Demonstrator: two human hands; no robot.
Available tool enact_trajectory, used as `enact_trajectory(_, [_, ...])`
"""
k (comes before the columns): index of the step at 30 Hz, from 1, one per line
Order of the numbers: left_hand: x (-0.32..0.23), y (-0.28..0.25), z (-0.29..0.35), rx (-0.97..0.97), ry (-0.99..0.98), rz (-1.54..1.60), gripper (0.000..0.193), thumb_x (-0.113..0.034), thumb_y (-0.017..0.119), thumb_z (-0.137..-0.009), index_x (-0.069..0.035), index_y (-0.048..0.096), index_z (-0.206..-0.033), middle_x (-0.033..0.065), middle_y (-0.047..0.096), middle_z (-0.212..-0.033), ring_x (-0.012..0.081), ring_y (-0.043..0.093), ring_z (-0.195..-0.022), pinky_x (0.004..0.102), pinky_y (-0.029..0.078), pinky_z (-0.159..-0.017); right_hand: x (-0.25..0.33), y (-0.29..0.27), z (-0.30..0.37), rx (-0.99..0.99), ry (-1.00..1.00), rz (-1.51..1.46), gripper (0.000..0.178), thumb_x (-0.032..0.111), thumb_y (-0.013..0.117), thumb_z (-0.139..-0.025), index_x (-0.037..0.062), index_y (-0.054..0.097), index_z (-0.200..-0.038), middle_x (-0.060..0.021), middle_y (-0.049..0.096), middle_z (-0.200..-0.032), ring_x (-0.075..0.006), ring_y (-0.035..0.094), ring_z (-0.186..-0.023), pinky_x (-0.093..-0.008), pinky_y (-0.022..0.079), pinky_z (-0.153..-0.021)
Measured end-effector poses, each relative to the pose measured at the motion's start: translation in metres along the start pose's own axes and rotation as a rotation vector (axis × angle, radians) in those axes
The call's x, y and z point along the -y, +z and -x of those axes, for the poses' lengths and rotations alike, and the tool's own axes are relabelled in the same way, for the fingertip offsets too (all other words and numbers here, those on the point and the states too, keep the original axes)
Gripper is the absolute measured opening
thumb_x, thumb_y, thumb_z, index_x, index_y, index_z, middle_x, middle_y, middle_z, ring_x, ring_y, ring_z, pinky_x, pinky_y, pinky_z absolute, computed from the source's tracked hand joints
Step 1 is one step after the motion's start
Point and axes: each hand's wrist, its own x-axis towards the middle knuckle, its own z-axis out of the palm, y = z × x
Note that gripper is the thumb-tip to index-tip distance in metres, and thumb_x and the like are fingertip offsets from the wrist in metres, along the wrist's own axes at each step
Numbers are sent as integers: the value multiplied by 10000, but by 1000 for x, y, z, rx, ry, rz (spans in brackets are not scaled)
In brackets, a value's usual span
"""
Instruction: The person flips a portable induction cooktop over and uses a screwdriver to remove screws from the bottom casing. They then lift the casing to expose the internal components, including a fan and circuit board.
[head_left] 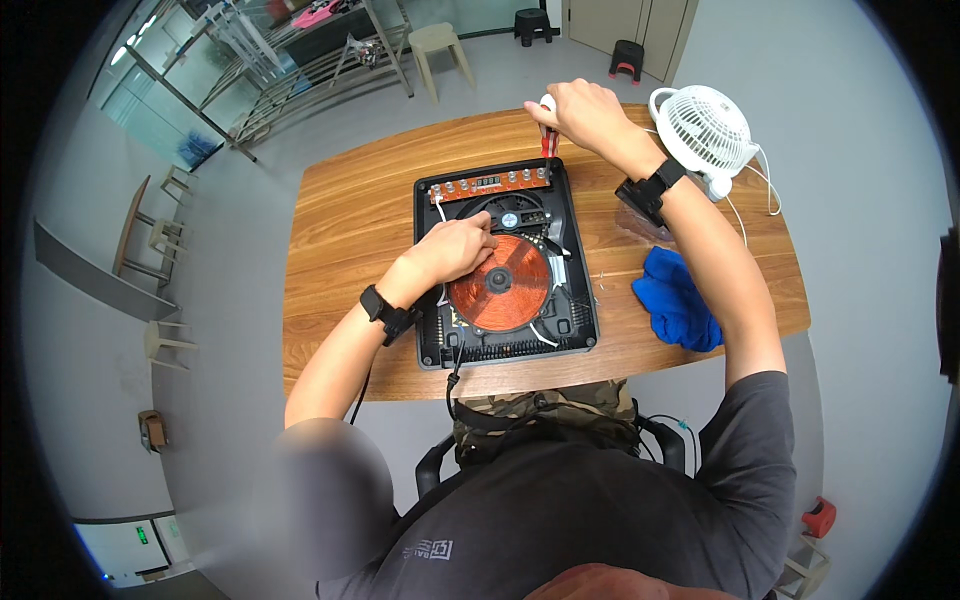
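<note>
An opened induction cooker [587, 318] lies on the wooden table, its black casing showing the parts inside. A round copper coil [525, 290] fills its middle, with a dark fan [540, 217] behind it. Along the far edge runs an orange circuit board [470, 187] with several round buttons. My right hand [590, 112] is closed around a screwdriver [549, 140] with a red and white handle, its shaft pointing down at the board's right end. My left hand [460, 246] rests over the coil's upper left, fingers bent; what they hold, if anything, is hidden.
A white fan [705, 130] with its cord stands at the table's far right. A blue cloth [675, 300] lies right of the cooker, near small loose screws [600, 283]. A black power cord [453, 382] hangs over the near edge. Stools [437, 45] stand beyond the table.
</note>
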Motion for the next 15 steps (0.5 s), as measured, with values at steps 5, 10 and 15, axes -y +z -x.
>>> enact_trajectory(5, [3, 0, 1, 14, -10, 16, 207, -190, 629, -966, -38, 752, -1036, 115, 641, -1084, 338, 681, -931, 448, 557, -819, 6, -6, -9, 21, -87, 150, 599, 566, 636, -916, -4, 718, -748, -215, 681, -675, -399, 699, -693, -472, 574, -641])
enact_trajectory(10, [1, -2, 1, 7, -5, 19, 212, -189, 624, -971, -33, 751, -1037, 119, 641, -1079, 342, 681, -925, 447, 556, -815, 1, -3, -15, 104, -128, 110, 563, 535, 651, -911, 0, 709, -744, -209, 688, -697, -403, 700, -708, -472, 572, -661])
enact_trajectory(15, [2, -2, 3, 13, -10, 22, 208, -185, 626, -968, -41, 750, -1054, 120, 632, -1084, 343, 678, -929, 447, 556, -816, 8, -5, -18, 297, -116, -48, 451, 472, 662, -913, 22, 704, -895, -198, 718, -799, -411, 703, -805, -472, 565, -752])
